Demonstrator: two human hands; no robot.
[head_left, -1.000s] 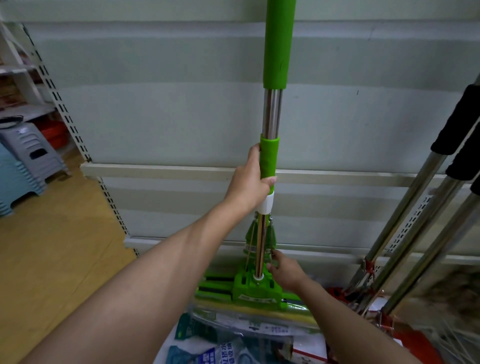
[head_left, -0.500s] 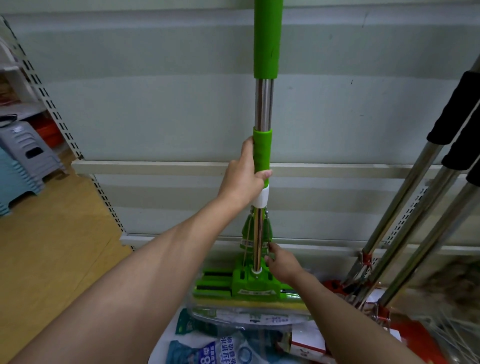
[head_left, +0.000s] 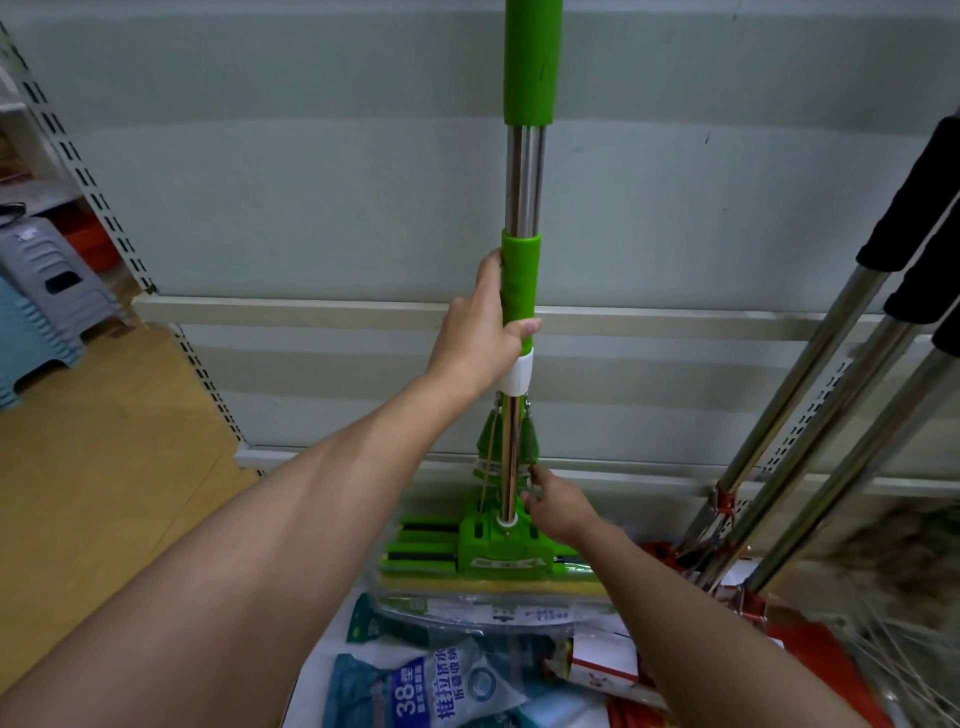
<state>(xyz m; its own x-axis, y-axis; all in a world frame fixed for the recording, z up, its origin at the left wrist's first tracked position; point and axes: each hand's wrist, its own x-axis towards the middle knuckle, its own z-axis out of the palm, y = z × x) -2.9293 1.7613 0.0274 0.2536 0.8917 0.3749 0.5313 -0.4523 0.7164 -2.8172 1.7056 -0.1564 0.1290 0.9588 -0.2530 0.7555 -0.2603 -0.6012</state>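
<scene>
A green sponge mop (head_left: 523, 171) stands upright in front of a grey shelf back panel. Its steel pole carries a green sliding sleeve (head_left: 521, 275) and a long green top grip. My left hand (head_left: 480, 338) grips the pole at the lower end of that sleeve, thumb wrapped round the front. My right hand (head_left: 558, 504) is low down by the green wringer linkage just above the mop head (head_left: 498, 551), fingertips touching the linkage; whether it grips is hidden. A yellow sponge strip in clear wrapping runs under the head.
Three steel poles with black grips (head_left: 810, 374) lean at the right over red heads. Packaged goods (head_left: 431, 686) lie on the floor below the mop. Grey and blue plastic stools (head_left: 41, 291) stand at the far left beside a slotted shelf upright on a wooden floor.
The view has shifted slightly, so the mop sits a little more central. My left hand has stayed on the sleeve. My right hand has edged slightly up the linkage.
</scene>
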